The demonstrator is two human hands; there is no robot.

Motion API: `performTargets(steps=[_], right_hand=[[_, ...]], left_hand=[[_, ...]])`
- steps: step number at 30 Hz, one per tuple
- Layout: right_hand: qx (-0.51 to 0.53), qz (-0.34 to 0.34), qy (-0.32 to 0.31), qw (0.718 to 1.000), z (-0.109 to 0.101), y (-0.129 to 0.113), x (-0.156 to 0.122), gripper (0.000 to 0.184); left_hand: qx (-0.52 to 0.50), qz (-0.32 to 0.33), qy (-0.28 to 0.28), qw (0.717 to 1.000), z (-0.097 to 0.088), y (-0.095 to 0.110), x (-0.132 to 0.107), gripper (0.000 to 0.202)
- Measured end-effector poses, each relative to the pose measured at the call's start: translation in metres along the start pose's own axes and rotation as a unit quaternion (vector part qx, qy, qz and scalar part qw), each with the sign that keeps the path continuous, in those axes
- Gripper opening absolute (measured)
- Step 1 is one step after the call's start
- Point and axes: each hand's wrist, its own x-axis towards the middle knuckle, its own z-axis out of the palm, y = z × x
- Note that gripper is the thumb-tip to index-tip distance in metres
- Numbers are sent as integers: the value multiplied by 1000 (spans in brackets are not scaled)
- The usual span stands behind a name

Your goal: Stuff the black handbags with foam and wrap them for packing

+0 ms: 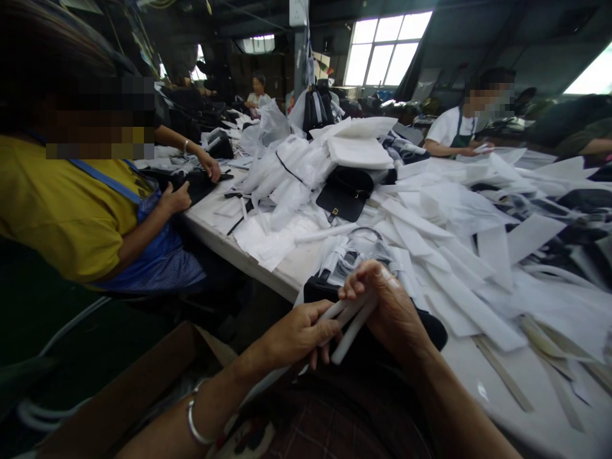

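Head view, left-hand grip (306, 331): closed on white strips (354, 335), lower centre of frame.
Right-hand grip (389, 306): curled about strips' upper ends, partly open.
Bag under hands: black bag (318, 291), on tabletop (504, 421).
Upper centre: buckled bag (338, 199).

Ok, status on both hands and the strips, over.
Left hand gripping white strips. Right hand curled at their far ends, grip unclear. Black bag close behind; loose sheets crowding table.
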Motion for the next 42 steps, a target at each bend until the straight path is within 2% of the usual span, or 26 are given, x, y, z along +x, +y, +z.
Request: performTargets(steps=[3, 7, 9, 11, 14, 16, 18, 21, 25, 26, 28, 30, 31, 32, 33, 35, 36, 37, 38, 40, 42], right_hand=[[29, 2, 46, 999, 2, -5, 3, 34], [72, -32, 121, 989, 0, -16, 11, 46], [89, -41, 151, 984, -2, -20, 14, 48], [101, -49, 175, 978, -4, -22, 16, 48], [111, -66, 198, 972, -5, -23, 16, 46], [113, -75, 206, 969, -5, -23, 15, 45], [115, -83, 207, 968, -5, -24, 14, 44], [118, -90, 202, 968, -7, -24, 14, 42], [100, -107, 192, 970, -4, -22, 12, 43], [93, -112, 191, 971, -2, -21, 10, 44], [87, -116, 189, 971, 4, -19, 7, 46], [97, -108, 181, 973, 8, -18, 3, 47], [103, -104, 174, 974, 9, -19, 3, 48], [109, -103, 166, 975, 8, -21, 3, 48], [113, -110, 160, 974, 5, -24, 3, 48], [116, -139, 155, 971, -3, -32, 4, 48], [110, -148, 154, 971, -7, -36, 3, 49], [97, -148, 154, 972, -11, -38, 2, 49], [71, -136, 153, 976, -14, -38, 1, 48], [-15, -81, 136, 987, -15, -32, 0, 42], [-98, -30, 91, 991, -10, -20, 0, 39]], left_hand=[[-41, -9, 21, 999, -1, -1, -3, 46], [-60, 12, 68, 996, 3, -1, -6, 49], [-50, 31, 92, 994, 6, 0, -7, 49], [13, 48, 136, 989, 9, 2, -8, 45], [198, 107, 211, 951, 12, 3, -9, 34], [301, 158, 227, 912, 13, 3, -8, 31], [367, 182, 222, 885, 14, 1, -6, 31], [444, 165, 221, 853, 14, -3, -1, 30], [497, 140, 260, 816, 9, -4, 11, 29], [478, 141, 274, 822, 8, -2, 14, 28], [375, 133, 291, 870, 5, 3, 18, 28], [189, 98, 284, 935, 0, 10, 21, 28], [78, 73, 277, 955, -4, 14, 21, 27], [-25, 53, 274, 960, -10, 19, 21, 26], [-116, 42, 278, 953, -18, 24, 21, 24], [-268, 24, 299, 916, -36, 36, 20, 21], [-311, 17, 304, 901, -44, 42, 20, 23], [-326, 32, 328, 886, -49, 49, 21, 24], [-310, 40, 345, 885, -50, 55, 22, 23], [-230, 62, 347, 907, -41, 63, 26, 17], [-130, 101, 298, 940, -23, 64, 34, 29]])
